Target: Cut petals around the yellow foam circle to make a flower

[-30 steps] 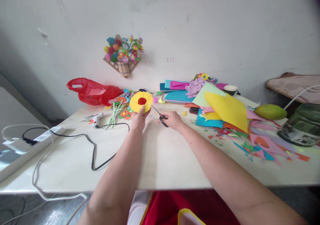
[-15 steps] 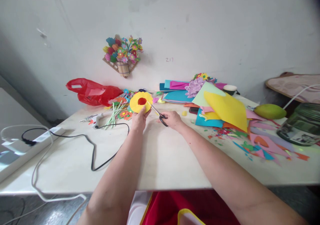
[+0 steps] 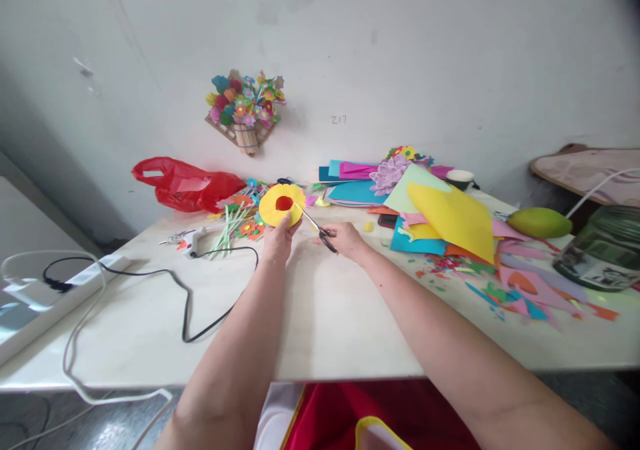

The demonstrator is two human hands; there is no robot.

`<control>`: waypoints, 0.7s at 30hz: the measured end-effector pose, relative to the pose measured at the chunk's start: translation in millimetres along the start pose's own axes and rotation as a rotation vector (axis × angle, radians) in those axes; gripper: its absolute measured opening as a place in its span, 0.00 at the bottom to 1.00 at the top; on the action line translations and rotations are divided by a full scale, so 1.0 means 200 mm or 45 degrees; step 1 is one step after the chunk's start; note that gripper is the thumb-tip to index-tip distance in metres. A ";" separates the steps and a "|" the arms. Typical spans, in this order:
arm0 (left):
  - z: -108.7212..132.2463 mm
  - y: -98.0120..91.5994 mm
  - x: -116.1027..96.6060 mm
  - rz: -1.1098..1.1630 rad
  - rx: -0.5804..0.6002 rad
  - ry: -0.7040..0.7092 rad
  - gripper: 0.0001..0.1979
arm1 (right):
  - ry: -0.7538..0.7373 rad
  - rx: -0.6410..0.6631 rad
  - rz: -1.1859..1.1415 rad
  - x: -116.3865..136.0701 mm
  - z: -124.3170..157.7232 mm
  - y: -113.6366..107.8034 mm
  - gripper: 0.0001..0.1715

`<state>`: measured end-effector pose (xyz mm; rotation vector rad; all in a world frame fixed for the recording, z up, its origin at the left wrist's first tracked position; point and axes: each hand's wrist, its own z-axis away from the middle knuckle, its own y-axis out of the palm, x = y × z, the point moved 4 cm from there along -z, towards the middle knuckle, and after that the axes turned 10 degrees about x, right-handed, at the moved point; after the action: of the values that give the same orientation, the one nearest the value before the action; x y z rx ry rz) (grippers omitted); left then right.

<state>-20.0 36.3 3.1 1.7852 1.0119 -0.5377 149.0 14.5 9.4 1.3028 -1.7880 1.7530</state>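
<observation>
My left hand (image 3: 281,237) pinches the lower edge of a round yellow paper flower (image 3: 269,203) with a red centre (image 3: 284,203), holding it above the table. In my right hand (image 3: 344,238) is a pair of scissors (image 3: 316,225) with dark handles. Its blades point up and left, and their tip lies over the yellow part, just right of the red centre. Whether the blades are parted I cannot make out. Behind and left of the flower lie pale green strips (image 3: 231,229) and an orange paper flower (image 3: 251,229).
On the left are a white glue gun (image 3: 196,242) with a black cord (image 3: 186,303), a red plastic bag (image 3: 185,187) and a power strip (image 3: 95,271). Coloured sheets (image 3: 453,213), scraps (image 3: 530,293), a green-yellow fruit (image 3: 540,223) and a glass jar (image 3: 607,247) lie to the right.
</observation>
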 end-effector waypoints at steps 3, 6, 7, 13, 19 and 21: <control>0.00 0.00 0.00 0.003 -0.003 0.006 0.22 | -0.013 0.013 -0.027 0.00 0.00 0.00 0.20; 0.00 0.00 0.00 0.009 -0.011 -0.004 0.21 | -0.033 0.005 -0.052 0.00 0.00 0.00 0.20; 0.00 0.01 0.00 0.012 -0.016 -0.011 0.21 | -0.033 -0.003 -0.051 0.00 0.00 0.00 0.20; 0.01 0.02 -0.01 0.022 -0.026 -0.012 0.21 | -0.047 -0.039 -0.022 -0.01 -0.01 0.00 0.21; 0.01 0.02 -0.01 0.030 -0.018 -0.008 0.21 | -0.049 -0.022 -0.011 0.00 -0.01 0.00 0.22; 0.01 0.02 -0.01 0.037 -0.019 -0.007 0.20 | -0.043 -0.006 -0.006 0.01 -0.01 0.00 0.21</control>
<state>-17.7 32.3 5.6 1.7817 0.9824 -0.5160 147.8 14.9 10.9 1.3412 -1.8045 1.7332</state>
